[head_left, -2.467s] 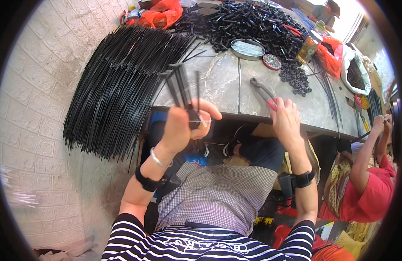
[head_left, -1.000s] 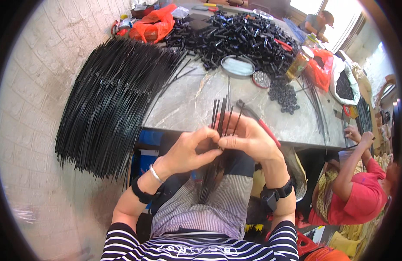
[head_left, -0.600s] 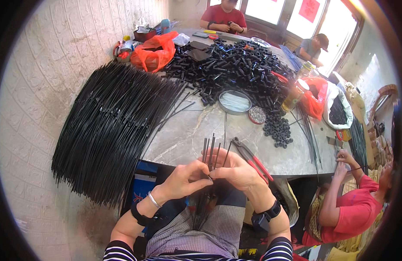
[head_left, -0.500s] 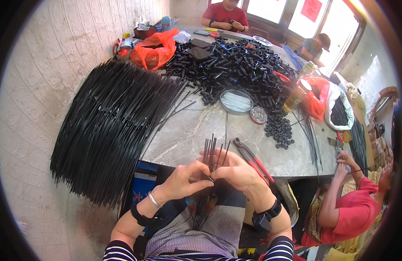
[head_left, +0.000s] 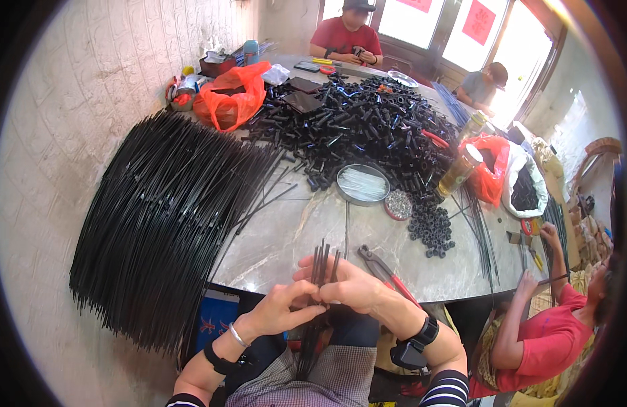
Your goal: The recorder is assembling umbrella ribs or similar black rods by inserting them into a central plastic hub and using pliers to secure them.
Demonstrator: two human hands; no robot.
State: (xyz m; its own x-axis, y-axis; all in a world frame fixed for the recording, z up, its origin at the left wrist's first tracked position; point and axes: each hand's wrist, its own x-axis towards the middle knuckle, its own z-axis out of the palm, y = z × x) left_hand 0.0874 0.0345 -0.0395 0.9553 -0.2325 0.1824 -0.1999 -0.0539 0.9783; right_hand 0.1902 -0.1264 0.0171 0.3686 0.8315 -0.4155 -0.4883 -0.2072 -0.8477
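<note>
In the head view, at lower centre, my left grip (head_left: 279, 312) and right grip (head_left: 354, 285) are both closed on a small bundle of black rods (head_left: 315, 342), fingertips meeting around it, probably so it won't slip apart. The tall stack of rods (head_left: 157, 224) fills the left side, likely lying lengthwise for neatness. Pliers (head_left: 399, 283) rest on the surface (head_left: 273, 251) right of centre, seemingly kept within reach.

A blue bottle (head_left: 250, 53) stands behind an orange bag (head_left: 243, 103); red paper (head_left: 479, 22) hangs beyond.
</note>
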